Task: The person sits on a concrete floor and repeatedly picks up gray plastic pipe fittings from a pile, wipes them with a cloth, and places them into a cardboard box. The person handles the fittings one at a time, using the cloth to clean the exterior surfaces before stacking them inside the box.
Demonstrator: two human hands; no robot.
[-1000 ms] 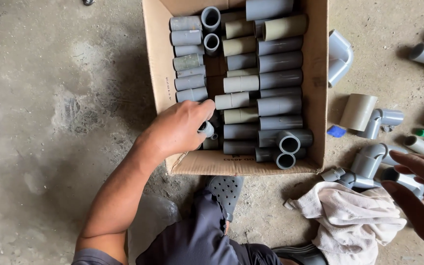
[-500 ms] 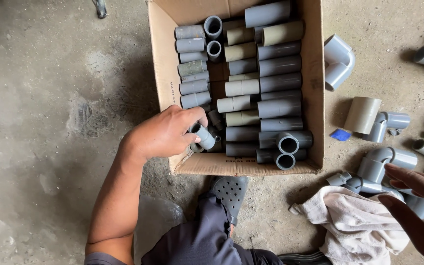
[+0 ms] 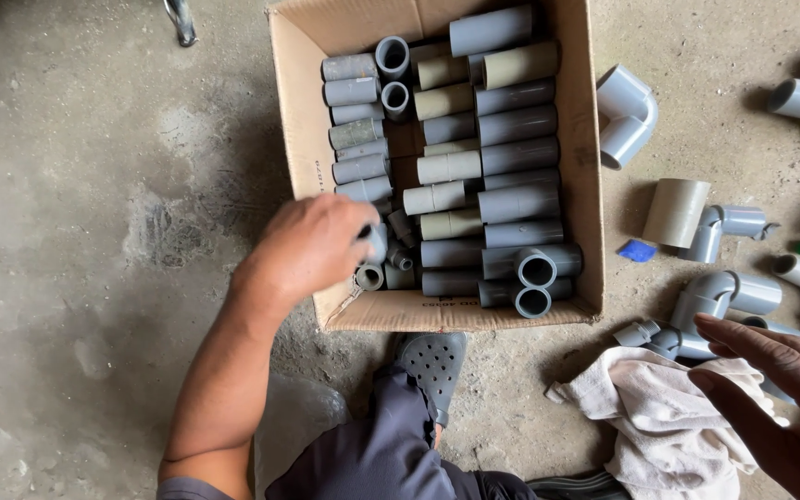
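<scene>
At the near-left corner of the open brown cardboard box point(image 3: 303, 139), the left hand point(image 3: 312, 245) closes around a short grey plastic pipe fitting point(image 3: 375, 243), adding to the packed rows, while the right hand point(image 3: 780, 398) hovers open and empty over a crumpled white cloth point(image 3: 641, 417).

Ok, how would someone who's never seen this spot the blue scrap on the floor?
Start at the cardboard box of grey pipe pieces. Look just right of its right wall, on the bare concrete, beside the beige coupling standing there. The blue scrap lies flat at that coupling's lower left, the only bright blue thing among grey and beige fittings.
</scene>
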